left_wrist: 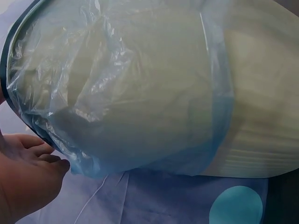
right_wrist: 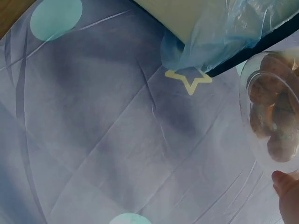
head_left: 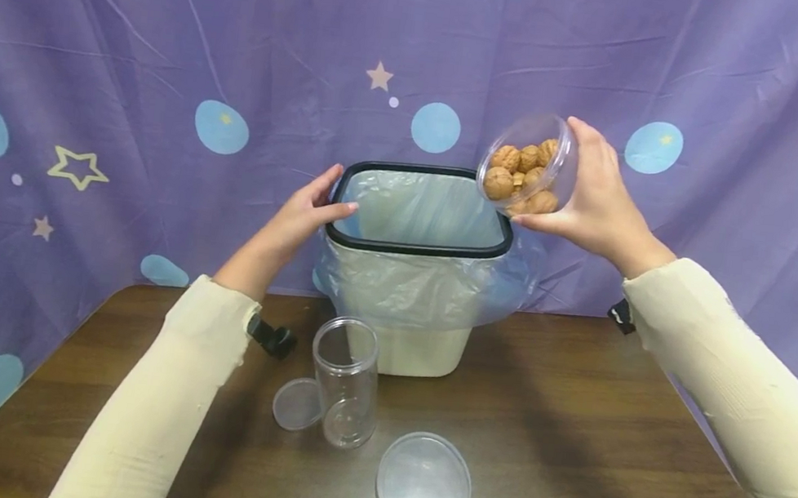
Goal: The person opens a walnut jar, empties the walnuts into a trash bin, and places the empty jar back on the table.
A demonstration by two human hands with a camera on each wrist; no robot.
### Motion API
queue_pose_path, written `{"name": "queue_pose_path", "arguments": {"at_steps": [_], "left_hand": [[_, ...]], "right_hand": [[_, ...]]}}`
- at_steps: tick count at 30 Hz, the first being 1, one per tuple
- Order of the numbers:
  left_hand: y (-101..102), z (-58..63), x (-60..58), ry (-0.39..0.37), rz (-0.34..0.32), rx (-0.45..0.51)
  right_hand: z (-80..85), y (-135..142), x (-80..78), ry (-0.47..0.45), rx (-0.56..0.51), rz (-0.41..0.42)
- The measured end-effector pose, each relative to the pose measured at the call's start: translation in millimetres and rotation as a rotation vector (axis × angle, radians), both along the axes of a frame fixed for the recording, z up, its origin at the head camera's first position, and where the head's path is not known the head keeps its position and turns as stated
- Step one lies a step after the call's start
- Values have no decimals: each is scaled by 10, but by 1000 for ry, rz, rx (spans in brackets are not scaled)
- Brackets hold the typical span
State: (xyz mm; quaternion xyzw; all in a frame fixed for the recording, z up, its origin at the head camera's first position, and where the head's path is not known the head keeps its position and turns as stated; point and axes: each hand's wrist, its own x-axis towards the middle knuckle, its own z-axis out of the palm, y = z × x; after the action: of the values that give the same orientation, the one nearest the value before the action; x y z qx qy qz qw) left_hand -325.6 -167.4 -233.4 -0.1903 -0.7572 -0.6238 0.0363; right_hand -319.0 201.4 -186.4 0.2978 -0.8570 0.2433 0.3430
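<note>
My right hand (head_left: 601, 194) grips a clear plastic jar (head_left: 564, 173) of walnuts (head_left: 518, 172), thumb below and fingers above. The jar is tilted, its mouth facing left and toward me, over the right rim of a pale trash bin (head_left: 406, 348). Several walnuts lie inside it; the right wrist view shows the jar (right_wrist: 250, 135) at its right edge. My left hand (head_left: 299, 213) holds the bin's black rim (head_left: 414, 248) at the left, thumb over the rim and fingers outside. A bluish translucent bag (left_wrist: 140, 107) lines the bin and hangs over its outside.
On the brown wooden table (head_left: 552, 464), in front of the bin, stands an uncovered clear jar (head_left: 351, 387). A small round lid (head_left: 297, 404) lies left of it, and a larger clear lid (head_left: 424, 486) nearer me. A purple curtain (head_left: 303, 49) hangs behind.
</note>
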Motion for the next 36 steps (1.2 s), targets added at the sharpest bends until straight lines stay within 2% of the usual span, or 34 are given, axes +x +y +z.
{"name": "queue_pose_path", "arguments": {"at_steps": [4,9,15,36], "left_hand": [[14,2,-6,-10,-6,-19],[29,-6,-7,-1,31,-23],[37,-23,19,-18,58,-47],[31,-61,21,-23,23,-88]], "right_hand": [[47,-10,-32,39,53,18],[87,-28,-66,67,107,48],[77,-44,-119,143,172,100],[140,-37,-154,284,304,216]]}}
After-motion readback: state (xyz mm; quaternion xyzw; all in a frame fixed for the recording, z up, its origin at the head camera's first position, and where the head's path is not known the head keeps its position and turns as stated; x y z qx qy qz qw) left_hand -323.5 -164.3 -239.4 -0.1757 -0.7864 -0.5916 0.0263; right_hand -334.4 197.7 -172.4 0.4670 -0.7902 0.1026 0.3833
